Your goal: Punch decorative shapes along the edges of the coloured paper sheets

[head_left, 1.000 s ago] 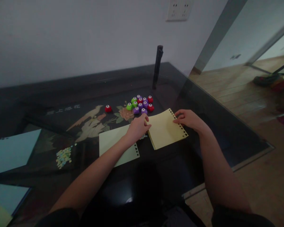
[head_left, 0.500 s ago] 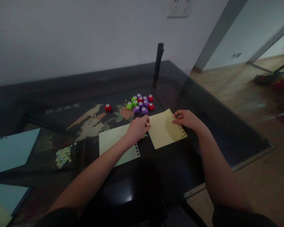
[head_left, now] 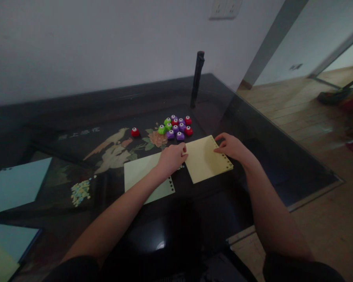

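A yellow paper sheet (head_left: 204, 162) with punched holes along its right edge lies flat on the dark glass table (head_left: 253, 129). My left hand (head_left: 171, 158) pinches the sheet's left corner, fingers curled. My right hand (head_left: 231, 147) grips the sheet's upper right edge with bent fingers. A paler green sheet (head_left: 141, 174) with punched holes lies under my left wrist.
A cluster of small red, green and purple craft punches (head_left: 175, 126) sits just beyond the sheets, with one red punch (head_left: 134, 132) apart to the left. A pile of paper confetti (head_left: 80, 191) and blue sheets (head_left: 16, 184) lie at the left. A black post (head_left: 196, 78) stands behind. The table edge runs along the right.
The yellow sheet, lifted slightly at its near edge a second ago, now lies flat. Both hands stay on its edges, hardly moved.
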Action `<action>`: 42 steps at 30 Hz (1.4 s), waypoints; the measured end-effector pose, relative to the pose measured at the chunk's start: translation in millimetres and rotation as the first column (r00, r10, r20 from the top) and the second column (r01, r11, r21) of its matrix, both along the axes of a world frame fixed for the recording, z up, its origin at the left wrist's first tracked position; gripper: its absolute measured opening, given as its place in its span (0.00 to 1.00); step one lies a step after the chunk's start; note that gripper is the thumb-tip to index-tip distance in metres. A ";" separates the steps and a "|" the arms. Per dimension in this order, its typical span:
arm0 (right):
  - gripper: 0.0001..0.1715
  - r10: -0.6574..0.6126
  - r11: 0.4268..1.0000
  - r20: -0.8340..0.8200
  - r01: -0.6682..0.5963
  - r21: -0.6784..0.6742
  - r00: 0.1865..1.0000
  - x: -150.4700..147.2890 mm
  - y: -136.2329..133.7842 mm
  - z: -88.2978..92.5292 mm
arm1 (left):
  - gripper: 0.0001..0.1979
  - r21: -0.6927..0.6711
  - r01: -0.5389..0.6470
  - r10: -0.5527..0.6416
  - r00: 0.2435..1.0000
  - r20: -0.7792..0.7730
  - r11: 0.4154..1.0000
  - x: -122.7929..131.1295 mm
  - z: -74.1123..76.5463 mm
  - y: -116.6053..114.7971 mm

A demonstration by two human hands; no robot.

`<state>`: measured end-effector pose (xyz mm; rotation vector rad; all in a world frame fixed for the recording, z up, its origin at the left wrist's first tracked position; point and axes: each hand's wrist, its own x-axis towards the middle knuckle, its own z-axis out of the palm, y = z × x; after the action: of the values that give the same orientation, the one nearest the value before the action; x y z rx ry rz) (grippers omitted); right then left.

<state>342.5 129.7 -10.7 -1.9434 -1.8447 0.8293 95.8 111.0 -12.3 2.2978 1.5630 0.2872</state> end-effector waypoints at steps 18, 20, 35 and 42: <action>0.08 0.080 0.993 0.248 -0.098 0.060 0.965 -3.7 -0.1 3.2 | 0.11 0.048 0.064 -0.052 0.974 -0.221 0.997 5.1 14.3 -5.3; 0.09 0.050 0.992 0.252 -0.077 0.097 0.967 -5.5 -0.2 4.3 | 0.11 0.061 0.061 -0.048 0.981 -0.189 0.996 0.1 22.7 -6.2; 0.08 0.291 0.901 0.034 -0.286 0.327 0.956 -66.7 -17.2 12.3 | 0.09 0.112 -0.259 0.252 0.965 0.070 0.959 -181.6 -3.7 -45.0; 0.12 0.607 0.712 0.216 -0.644 0.281 0.765 -136.2 -19.4 14.3 | 0.14 0.015 -0.162 0.161 0.985 0.059 0.987 -182.8 -2.5 -37.7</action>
<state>206.2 110.3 3.6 -1.1517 -2.5708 0.5143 -87.0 73.3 -14.8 2.1602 1.7275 0.4077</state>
